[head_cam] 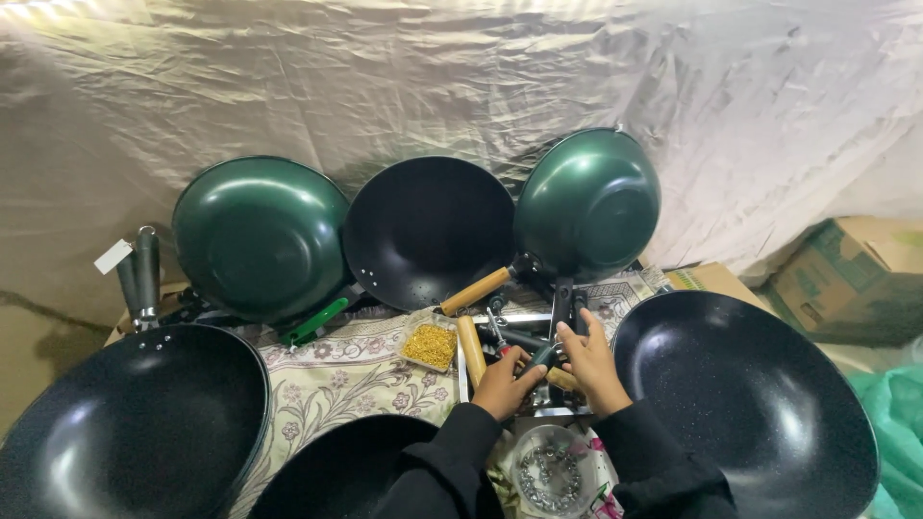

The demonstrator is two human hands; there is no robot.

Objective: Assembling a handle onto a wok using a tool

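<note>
Grip: the left hand (502,383) is curled closed around a small dark fitting (540,356) with a wooden handle piece (561,379) showing beneath it, while the right hand (588,360) folds over the same parts from the other side, its fingers reaching up to a black bracket (563,306); the two hands meet over the piece, which suggests one steadies while the other works, though the exact contact is hidden by the fingers. The piece sits just above the person's lap, in the middle of a floral cloth (336,370) covering the counter. A red-handled screwdriver (497,336) and a loose wooden handle (470,350) lie just left of the hands, near a clear tray of yellow screws (430,344) and, nearer the body, a clear tub of metal washers (548,473), all within short reach. Finished green woks (260,235) and a black wok (428,231) lean upright against the draped sheet (461,77), keeping the centre free; larger black pans (750,394) lie flat at either side.
</note>
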